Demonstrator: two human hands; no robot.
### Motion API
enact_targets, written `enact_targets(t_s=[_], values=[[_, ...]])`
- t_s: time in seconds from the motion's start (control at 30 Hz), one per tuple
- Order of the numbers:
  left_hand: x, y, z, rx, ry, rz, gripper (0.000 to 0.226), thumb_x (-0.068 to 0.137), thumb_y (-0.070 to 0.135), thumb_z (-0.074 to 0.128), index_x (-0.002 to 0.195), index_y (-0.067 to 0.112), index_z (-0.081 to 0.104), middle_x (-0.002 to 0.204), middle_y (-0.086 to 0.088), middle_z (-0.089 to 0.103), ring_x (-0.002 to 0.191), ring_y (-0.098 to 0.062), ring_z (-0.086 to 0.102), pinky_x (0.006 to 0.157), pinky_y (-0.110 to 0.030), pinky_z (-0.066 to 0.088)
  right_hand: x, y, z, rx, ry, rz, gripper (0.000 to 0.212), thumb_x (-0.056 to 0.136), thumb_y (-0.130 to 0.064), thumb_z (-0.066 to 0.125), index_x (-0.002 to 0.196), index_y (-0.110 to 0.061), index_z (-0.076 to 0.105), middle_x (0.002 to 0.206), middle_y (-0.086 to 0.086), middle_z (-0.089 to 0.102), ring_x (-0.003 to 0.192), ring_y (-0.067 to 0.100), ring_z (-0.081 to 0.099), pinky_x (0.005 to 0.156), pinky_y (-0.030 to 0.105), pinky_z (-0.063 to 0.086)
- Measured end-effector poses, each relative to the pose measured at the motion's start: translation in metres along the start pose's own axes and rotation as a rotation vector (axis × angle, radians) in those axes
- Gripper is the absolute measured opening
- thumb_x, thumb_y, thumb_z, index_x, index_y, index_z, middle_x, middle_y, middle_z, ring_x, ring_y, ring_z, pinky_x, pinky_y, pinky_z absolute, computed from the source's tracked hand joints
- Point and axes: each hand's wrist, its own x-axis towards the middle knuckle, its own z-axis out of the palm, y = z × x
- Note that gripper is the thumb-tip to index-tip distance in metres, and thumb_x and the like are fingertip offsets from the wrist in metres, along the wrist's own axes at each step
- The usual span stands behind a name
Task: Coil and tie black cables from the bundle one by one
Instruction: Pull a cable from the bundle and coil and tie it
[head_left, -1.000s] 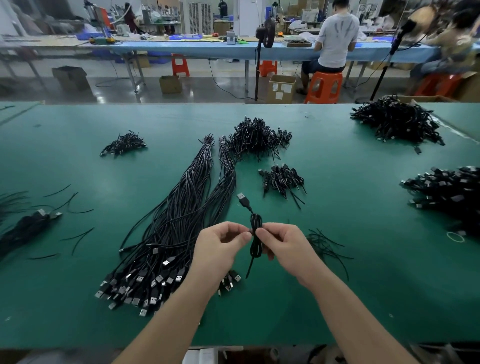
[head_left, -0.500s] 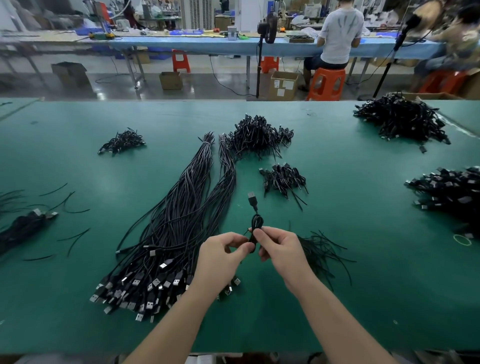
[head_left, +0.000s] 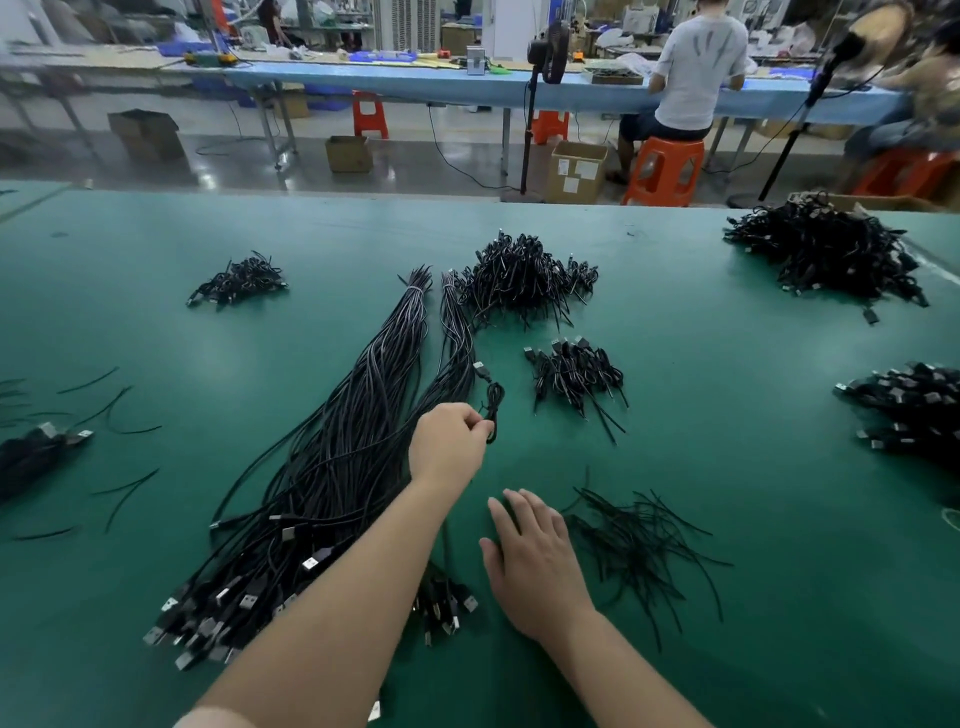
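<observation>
My left hand (head_left: 449, 441) pinches a small coiled black cable (head_left: 492, 405) above the green table (head_left: 727, 467); its USB plug points up and away. To the left lies the long bundle of straight black cables (head_left: 358, 436), plugs fanned out near me. My right hand (head_left: 535, 561) lies flat on the table with straight fingers, holding nothing, just left of a scatter of thin black ties (head_left: 639, 545). A small heap of tied coils (head_left: 574, 371) sits just right of the held coil.
Bigger heaps of coiled cables lie at the back centre (head_left: 519, 278), back left (head_left: 236, 280), back right (head_left: 826, 254) and right edge (head_left: 909, 405). Loose ties and another cable pile (head_left: 36, 447) sit at the left. People work at a blue bench behind.
My right hand let go of the coil and dropped flat onto the table beside the ties. My left hand carried the coil forward, away from me.
</observation>
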Motion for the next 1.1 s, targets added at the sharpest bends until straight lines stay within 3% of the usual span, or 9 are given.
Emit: enact_targets(t_s=[0.1,0.2,0.4,0.53,0.67,0.9,1.1], values=[[0.030,0.007,0.019,0.064,-0.019,-0.005,0.018,0.094,0.031,0.067,0.081,0.018,0.071,0.078,0.001,0.070,0.077,-0.021,0.066,0.068,-0.031,0.052,-0.003,-0.001,0.002,0.024,0.080,0.014,0.052,0.101,-0.043,0.033,0.143,-0.017,0.050,0.148,0.004,0.049,0.141,0.025,0.040,0.116,0.044,0.032],[0.061,0.015,0.037,0.076,-0.030,-0.043,0.021,0.096,0.029,0.065,0.081,0.015,0.070,0.079,-0.002,0.069,0.077,-0.023,0.065,0.066,-0.031,0.049,-0.003,0.000,0.003,0.019,0.109,0.017,0.050,0.100,-0.044,0.035,0.140,-0.019,0.051,0.144,0.001,0.050,0.138,0.023,0.043,0.115,0.043,0.035],[0.109,0.025,0.072,0.129,-0.057,-0.135,0.026,0.098,0.025,0.063,0.084,0.004,0.068,0.084,-0.011,0.071,0.080,-0.030,0.069,0.069,-0.036,0.058,0.000,0.000,-0.002,0.001,0.109,-0.002,0.046,0.094,-0.043,0.044,0.132,-0.021,0.058,0.133,-0.002,0.057,0.128,0.021,0.053,0.104,0.041,0.047],[0.117,0.036,0.097,0.185,-0.079,-0.139,0.018,0.096,0.018,0.063,0.080,0.008,0.065,0.085,-0.008,0.070,0.077,-0.028,0.065,0.064,-0.032,0.051,0.001,0.001,0.001,0.022,0.107,-0.015,0.049,0.089,-0.039,0.046,0.132,-0.021,0.059,0.133,-0.003,0.056,0.129,0.022,0.052,0.103,0.042,0.047],[0.117,0.045,0.111,0.229,-0.109,-0.081,0.021,0.099,0.025,0.061,0.086,0.009,0.068,0.088,-0.008,0.071,0.077,-0.028,0.063,0.064,-0.031,0.048,0.002,0.000,-0.002,0.043,0.138,-0.002,0.050,0.080,-0.039,0.058,0.126,-0.020,0.063,0.127,-0.004,0.060,0.122,0.019,0.057,0.098,0.037,0.051],[0.113,0.043,0.100,0.308,-0.201,0.034,0.036,0.107,0.034,0.044,0.098,0.008,0.067,0.098,-0.009,0.070,0.086,-0.028,0.066,0.071,-0.035,0.054,0.000,0.002,0.001,0.036,0.106,-0.016,0.047,0.093,-0.041,0.042,0.134,-0.022,0.055,0.138,-0.004,0.052,0.135,0.020,0.046,0.109,0.042,0.041],[0.095,0.033,0.047,0.292,-0.032,0.268,0.035,0.106,0.033,0.041,0.103,0.010,0.068,0.101,-0.006,0.059,0.080,-0.022,0.059,0.069,-0.034,0.050,-0.001,0.001,0.001,0.019,0.144,0.008,0.044,0.094,-0.043,0.047,0.131,-0.023,0.058,0.133,-0.003,0.057,0.129,0.021,0.052,0.105,0.042,0.046]])
